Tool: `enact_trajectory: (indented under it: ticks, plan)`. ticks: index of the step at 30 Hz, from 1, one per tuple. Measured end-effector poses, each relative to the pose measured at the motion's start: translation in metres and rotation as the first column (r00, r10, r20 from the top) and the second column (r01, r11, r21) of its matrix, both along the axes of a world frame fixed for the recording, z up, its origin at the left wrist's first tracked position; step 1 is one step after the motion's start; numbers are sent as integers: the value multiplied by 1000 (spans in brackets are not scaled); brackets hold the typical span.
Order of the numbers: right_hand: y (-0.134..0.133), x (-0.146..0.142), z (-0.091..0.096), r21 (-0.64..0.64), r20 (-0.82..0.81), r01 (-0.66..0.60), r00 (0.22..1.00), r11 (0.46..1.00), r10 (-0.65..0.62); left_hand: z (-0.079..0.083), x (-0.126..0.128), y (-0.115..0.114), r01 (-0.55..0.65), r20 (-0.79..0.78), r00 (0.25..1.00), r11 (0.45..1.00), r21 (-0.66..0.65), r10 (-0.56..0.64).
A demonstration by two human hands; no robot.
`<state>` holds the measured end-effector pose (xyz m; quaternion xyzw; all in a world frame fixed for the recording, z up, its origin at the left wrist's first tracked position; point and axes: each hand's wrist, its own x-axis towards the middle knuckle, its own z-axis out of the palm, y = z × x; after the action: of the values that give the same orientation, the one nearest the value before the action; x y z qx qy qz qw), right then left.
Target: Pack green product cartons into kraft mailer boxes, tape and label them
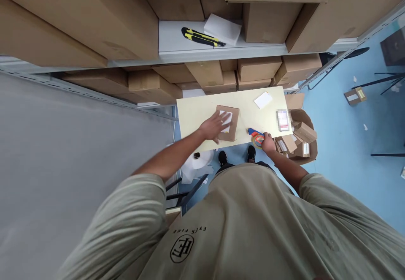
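My left hand (216, 127) lies flat on a small cardboard mailer (232, 134), which carries a white label (225, 121) and sits on a pale yellow tabletop (202, 111). My right hand (268, 142) grips a packing tape dispenser (257, 138) with a blue handle and a tape roll, near the table's front edge. A white paper sheet (263, 100) lies at the back of the table. Near the right edge is a small packet (283, 120) with a blurred label.
A heap of cardboard scraps (300, 136) stands beyond the table's right end. A white foam roll (198, 164) stands on the floor at left. Shelves of cardboard boxes (205, 73) rise ahead, with a yellow-and-black utility knife (202, 37) on a shelf.
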<state>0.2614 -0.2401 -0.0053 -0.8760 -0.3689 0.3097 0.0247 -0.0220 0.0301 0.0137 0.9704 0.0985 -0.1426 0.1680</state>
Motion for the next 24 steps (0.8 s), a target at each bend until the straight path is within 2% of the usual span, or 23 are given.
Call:
enact_trajectory:
  ticks: [1,2,3,5,7,9,14,16,20,24]
  plan:
    - [-2,2,0,-6,2,4,1000,1000,-4,-3,5,11,170,-20,985,982,-84,-172]
    - [-4,3,0,-12,5,8,1000,1000,-8,-8,11,18,264,-30,961,948,-175,-274]
    - [-6,5,0,-17,9,14,1000,1000,-14,-15,18,21,301,-30,947,919,-255,-319]
    - [-9,8,0,-22,18,25,1000,999,-24,-29,31,21,311,7,944,885,-346,-329]
    - [-11,10,-1,-23,26,36,999,999,-36,-40,39,21,349,62,935,874,-339,-349]
    - [-13,12,-1,-21,32,48,998,999,-48,-46,43,25,431,87,902,860,-274,-424]
    - [-10,18,-3,-2,20,86,996,996,-86,-44,48,37,582,39,811,797,-161,-584]
    - [-6,23,-2,10,15,91,996,996,-91,-42,48,35,564,16,822,809,-163,-570]
    - [8,33,1,45,16,69,997,997,-70,-37,38,19,355,-40,930,923,-145,-364]
    - [25,35,3,98,12,26,1000,995,-27,-28,23,4,298,-89,948,949,-101,-307]
